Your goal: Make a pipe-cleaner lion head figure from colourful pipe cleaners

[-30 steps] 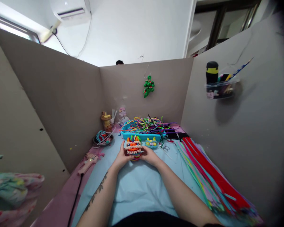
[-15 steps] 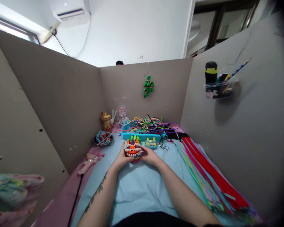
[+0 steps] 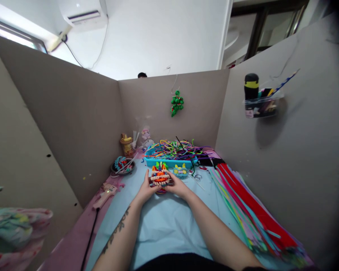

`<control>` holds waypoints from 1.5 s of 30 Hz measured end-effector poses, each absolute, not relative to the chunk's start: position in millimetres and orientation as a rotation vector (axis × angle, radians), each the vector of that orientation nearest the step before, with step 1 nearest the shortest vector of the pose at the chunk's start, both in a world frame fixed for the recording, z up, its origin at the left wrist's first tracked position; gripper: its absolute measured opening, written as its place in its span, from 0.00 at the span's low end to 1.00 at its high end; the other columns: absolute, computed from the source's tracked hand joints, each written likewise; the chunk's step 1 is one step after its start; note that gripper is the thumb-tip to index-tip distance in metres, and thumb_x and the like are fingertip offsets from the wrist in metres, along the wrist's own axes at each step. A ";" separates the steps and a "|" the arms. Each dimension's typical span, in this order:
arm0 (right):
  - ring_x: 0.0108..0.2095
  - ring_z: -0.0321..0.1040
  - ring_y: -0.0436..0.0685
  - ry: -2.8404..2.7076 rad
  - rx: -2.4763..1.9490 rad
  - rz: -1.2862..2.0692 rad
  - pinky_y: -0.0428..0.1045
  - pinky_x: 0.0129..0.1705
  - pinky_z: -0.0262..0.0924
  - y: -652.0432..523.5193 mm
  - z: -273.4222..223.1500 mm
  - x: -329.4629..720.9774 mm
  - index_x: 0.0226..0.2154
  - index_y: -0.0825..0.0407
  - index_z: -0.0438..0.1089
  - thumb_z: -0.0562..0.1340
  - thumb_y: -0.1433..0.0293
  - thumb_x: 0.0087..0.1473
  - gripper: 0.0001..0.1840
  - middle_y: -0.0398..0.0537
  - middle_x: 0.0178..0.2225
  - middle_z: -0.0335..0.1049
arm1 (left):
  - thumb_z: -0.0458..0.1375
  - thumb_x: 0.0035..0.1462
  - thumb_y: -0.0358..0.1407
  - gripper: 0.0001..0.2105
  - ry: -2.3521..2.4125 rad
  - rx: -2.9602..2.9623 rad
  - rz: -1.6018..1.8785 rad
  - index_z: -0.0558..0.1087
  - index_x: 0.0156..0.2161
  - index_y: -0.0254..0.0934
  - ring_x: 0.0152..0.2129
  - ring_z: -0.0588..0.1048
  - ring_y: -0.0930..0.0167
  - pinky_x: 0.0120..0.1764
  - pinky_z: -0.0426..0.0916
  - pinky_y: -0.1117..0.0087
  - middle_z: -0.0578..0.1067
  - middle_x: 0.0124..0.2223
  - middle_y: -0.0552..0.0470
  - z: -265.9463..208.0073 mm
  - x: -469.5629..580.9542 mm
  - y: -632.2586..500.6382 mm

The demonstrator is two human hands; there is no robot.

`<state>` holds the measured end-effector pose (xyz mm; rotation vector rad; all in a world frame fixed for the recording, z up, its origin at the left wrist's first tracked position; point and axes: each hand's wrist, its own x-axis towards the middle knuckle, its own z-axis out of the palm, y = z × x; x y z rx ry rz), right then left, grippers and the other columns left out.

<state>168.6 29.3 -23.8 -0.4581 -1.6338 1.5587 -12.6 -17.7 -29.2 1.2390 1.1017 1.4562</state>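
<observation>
Between both hands is a small colourful figure made of pipe cleaners (image 3: 160,177), with orange, cream and blue bands and bright points on top. My left hand (image 3: 147,188) closes on its left side, thumb up. From the right, my right hand (image 3: 178,186) grips it, with the fingers partly hidden behind it. Just beyond stands a second pipe-cleaner piece (image 3: 180,170), light blue with yellow ears. Scissors (image 3: 197,176) lie to the right of that piece.
A blue tray (image 3: 169,163) heaped with loose pipe cleaners stands at the back. Bundled pipe cleaners (image 3: 254,203) stretch along the right. At left are a dark bowl (image 3: 122,170) and a corded pink glue gun (image 3: 106,195). Grey partitions (image 3: 147,98) enclose the table; a green ornament (image 3: 177,103) hangs there.
The pipe-cleaner figure has turned and tilted slightly in my hands, shifting a little to the right. Both hands stay almost in place.
</observation>
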 end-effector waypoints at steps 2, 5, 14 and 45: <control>0.48 0.69 0.59 -1.621 -0.462 1.549 0.57 0.52 0.62 29.2 -23.7 168.1 0.56 0.46 0.57 0.70 0.69 0.41 0.40 0.51 0.52 0.66 | 0.70 0.38 0.34 0.54 1.110 1.232 1.449 0.39 0.65 0.40 0.49 0.71 0.56 0.50 0.65 0.53 0.68 0.55 0.36 -29.1 -11.6 -17.8; 0.49 0.68 0.60 -1.607 -0.474 1.524 0.58 0.53 0.60 31.1 -27.1 166.4 0.55 0.47 0.58 0.71 0.68 0.40 0.40 0.51 0.51 0.68 | 0.70 0.37 0.35 0.53 1.147 1.242 1.436 0.43 0.64 0.40 0.52 0.68 0.55 0.52 0.64 0.53 0.64 0.58 0.37 -28.9 -10.5 -17.8; 0.54 0.63 0.62 -1.630 -0.428 1.547 0.60 0.57 0.55 41.5 -40.9 160.6 0.58 0.45 0.54 0.71 0.67 0.39 0.44 0.51 0.54 0.65 | 0.69 0.38 0.36 0.48 1.082 1.325 1.438 0.51 0.63 0.38 0.57 0.61 0.55 0.58 0.56 0.54 0.62 0.61 0.41 -28.9 -11.4 -16.6; 0.57 0.58 0.62 -1.676 -0.607 1.244 0.59 0.56 0.56 38.6 -30.2 164.2 0.55 0.46 0.61 0.64 0.60 0.48 0.31 0.50 0.58 0.59 | 0.58 0.54 0.43 0.28 1.107 1.524 1.464 0.61 0.58 0.38 0.55 0.65 0.60 0.56 0.60 0.56 0.63 0.60 0.43 -26.5 -10.5 -13.5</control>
